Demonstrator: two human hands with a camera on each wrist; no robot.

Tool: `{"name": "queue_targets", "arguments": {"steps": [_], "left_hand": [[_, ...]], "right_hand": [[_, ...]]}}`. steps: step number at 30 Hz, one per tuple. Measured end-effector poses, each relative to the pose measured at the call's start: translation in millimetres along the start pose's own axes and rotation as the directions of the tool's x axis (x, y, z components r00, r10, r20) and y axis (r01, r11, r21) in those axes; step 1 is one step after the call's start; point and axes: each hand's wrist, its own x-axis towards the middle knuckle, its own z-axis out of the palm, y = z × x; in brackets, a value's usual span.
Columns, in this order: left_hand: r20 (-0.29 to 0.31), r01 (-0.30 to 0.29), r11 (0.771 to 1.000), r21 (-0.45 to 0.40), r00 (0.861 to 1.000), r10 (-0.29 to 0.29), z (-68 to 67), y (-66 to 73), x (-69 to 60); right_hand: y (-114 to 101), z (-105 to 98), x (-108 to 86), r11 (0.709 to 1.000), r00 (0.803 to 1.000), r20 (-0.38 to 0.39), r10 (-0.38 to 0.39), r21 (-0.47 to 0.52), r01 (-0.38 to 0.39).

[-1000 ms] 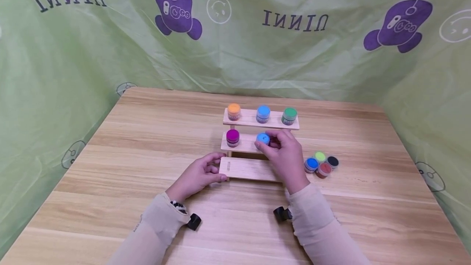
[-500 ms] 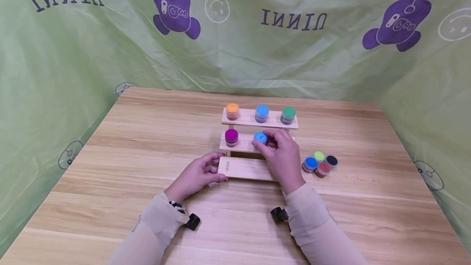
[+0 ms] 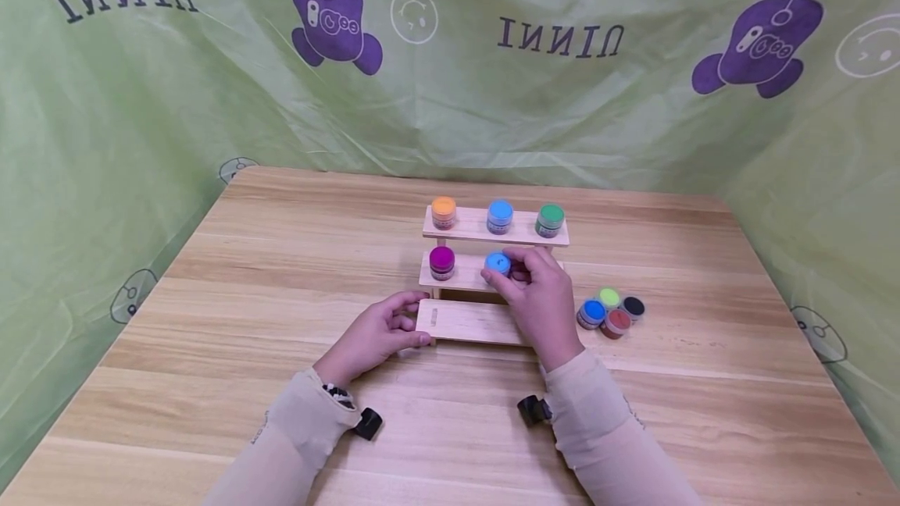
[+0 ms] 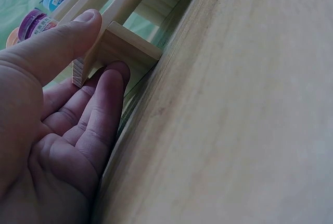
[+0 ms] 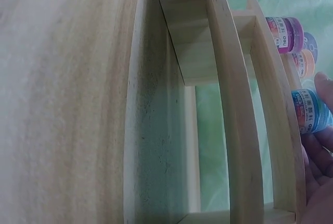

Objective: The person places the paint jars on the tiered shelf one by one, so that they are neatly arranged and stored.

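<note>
A three-step wooden stand (image 3: 460, 321) bears small paint jars. My left hand (image 3: 373, 336) grips the left end of its lowest step, thumb at the front edge and fingers behind. The left wrist view shows the thumb (image 4: 78, 34) and curled fingers about that end. My right hand (image 3: 547, 303) pinches a light blue paint jar (image 3: 497, 263) by its sides on the middle step; the right wrist view shows this jar (image 5: 308, 110) upright at the step's edge. A purple jar (image 3: 442, 262) stands left of it. Part of the lowest step is hidden behind the right hand.
On the top step stand an orange jar (image 3: 444, 212), a blue jar (image 3: 500, 216) and a green jar (image 3: 550, 220). Several more jars, among them a red-brown one (image 3: 616, 323), cluster on the wooden table (image 3: 703, 404) to the right. A green cloth (image 3: 450, 115) hangs behind.
The whole head view has shifted slightly. The right hand keeps its pinch on the light blue jar, which barely moves, and the left hand keeps its grip on the stand.
</note>
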Motion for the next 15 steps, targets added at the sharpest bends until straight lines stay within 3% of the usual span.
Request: {"name": "queue_targets", "arguments": {"steps": [7,15], "left_hand": [[0.004,-0.003,1.000,-0.007,1.000,0.003,0.1,0.5,0.0],[0.012,-0.010,1.000,-0.014,1.000,0.010,-0.1,-1.6,0.8]], "right_hand": [[0,-3,0.3,0.999,0.999,0.025,0.028,0.017,-0.028],[1,-14,1.9,0.993,0.987,0.147,0.067,0.087,-0.081]]}}
